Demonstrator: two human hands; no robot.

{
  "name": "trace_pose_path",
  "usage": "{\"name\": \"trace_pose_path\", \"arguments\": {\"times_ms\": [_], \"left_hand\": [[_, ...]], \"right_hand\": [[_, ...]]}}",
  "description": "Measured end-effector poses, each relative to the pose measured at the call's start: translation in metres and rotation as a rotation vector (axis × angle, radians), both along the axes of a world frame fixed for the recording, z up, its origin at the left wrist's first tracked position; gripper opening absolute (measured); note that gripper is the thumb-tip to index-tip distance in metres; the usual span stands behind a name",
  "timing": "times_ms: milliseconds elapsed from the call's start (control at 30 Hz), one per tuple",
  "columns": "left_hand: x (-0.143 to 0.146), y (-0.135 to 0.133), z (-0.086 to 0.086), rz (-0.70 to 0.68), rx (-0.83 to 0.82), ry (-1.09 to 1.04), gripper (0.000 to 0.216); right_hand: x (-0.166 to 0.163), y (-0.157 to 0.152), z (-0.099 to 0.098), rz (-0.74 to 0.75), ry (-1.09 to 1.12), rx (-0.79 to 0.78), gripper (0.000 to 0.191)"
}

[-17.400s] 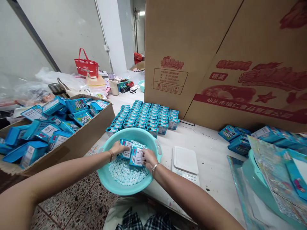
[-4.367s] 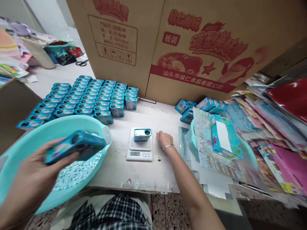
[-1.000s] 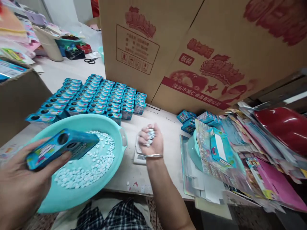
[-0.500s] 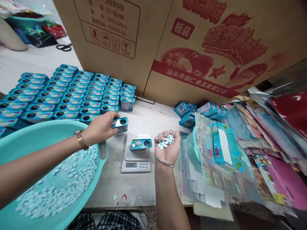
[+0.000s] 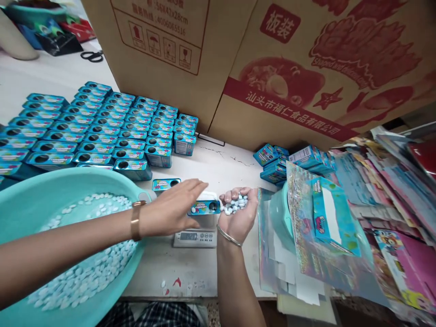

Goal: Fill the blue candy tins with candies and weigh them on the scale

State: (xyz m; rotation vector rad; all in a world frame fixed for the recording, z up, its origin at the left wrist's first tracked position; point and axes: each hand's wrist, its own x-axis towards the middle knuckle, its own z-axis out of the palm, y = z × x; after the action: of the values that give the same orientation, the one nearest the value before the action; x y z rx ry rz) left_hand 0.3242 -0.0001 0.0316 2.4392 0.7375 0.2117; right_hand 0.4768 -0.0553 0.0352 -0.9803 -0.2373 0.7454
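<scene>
My left hand (image 5: pixel 172 206) is over the small digital scale (image 5: pixel 195 240), fingers stretched and thumb apart. Between its thumb and fingers lies a blue candy tin (image 5: pixel 206 207) with a dark round opening; contact is hard to judge. Another blue tin (image 5: pixel 165 184) stands just behind this hand, partly covered by it. Cupped palm up, my right hand (image 5: pixel 238 218) holds a small heap of pale blue-white candies (image 5: pixel 235 205), close to the right end of the tin on the scale. A turquoise basin (image 5: pixel 131 272) with many loose candies sits under my left forearm.
Rows of blue tins (image 5: pixel 102 122) fill the back left. A large cardboard box (image 5: pixel 218 91) stands behind. More tins (image 5: pixel 274 163), a turquoise bowl (image 5: pixel 281 213) under a plastic bag, and stacked packaging (image 5: pixel 384 181) lie at the right. Scissors (image 5: pixel 91 56) lie far left.
My left hand has let go of a tin, leaving it behind the scale, and moved right to the tin on the scale. My right hand still cups the candies.
</scene>
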Motion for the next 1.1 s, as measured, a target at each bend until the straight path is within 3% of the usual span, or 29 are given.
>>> {"name": "trace_pose_path", "arguments": {"times_ms": [233, 467, 667, 900, 1100], "left_hand": [[0.032, -0.006, -0.014, -0.005, -0.139, -0.035, 0.056], [0.032, -0.007, -0.018, 0.039, -0.148, -0.051, 0.05], [0.033, -0.01, -0.02, 0.03, -0.118, -0.069, 0.043], [0.016, -0.007, -0.007, 0.04, -0.126, -0.034, 0.077], [-0.022, 0.004, 0.014, 0.105, -0.015, -0.076, 0.066]], "right_hand": [[-0.005, 0.0, -0.006, -0.041, -0.061, 0.004, 0.031], [-0.005, 0.003, -0.004, -0.021, -0.045, -0.018, 0.03], [0.016, 0.003, 0.0, 0.081, 0.218, 0.025, 0.03], [0.069, -0.024, -0.001, 0.239, 0.36, 0.178, 0.026], [0.095, -0.058, -0.002, 0.174, 0.354, 0.205, 0.024]]}}
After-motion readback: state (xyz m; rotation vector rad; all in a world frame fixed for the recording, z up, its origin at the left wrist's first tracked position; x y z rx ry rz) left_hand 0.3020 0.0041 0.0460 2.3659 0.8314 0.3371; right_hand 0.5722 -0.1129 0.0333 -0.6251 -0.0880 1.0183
